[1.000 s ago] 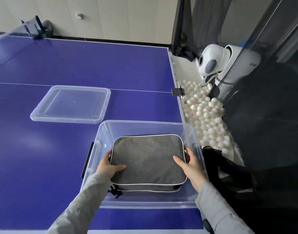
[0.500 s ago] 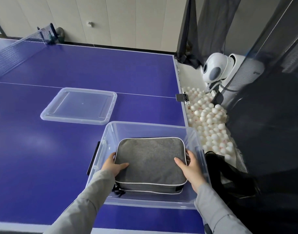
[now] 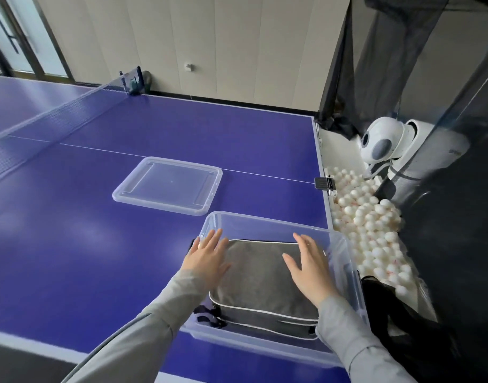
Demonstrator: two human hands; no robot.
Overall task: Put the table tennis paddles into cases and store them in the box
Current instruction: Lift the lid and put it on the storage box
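I see both arms in grey sleeves reaching toward 12 o'clock. My left hand (image 3: 208, 257) lies flat, fingers straight and spread, thumb toward 3. My right hand (image 3: 309, 268) mirrors it, palm down, thumb toward 9.

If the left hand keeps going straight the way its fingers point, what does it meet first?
Probably the far wall of the clear box, then the lid beyond it; the left hand may be high enough to pass over the rim, since depth is unclear.

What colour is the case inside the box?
Grey with white piping, case, head view.
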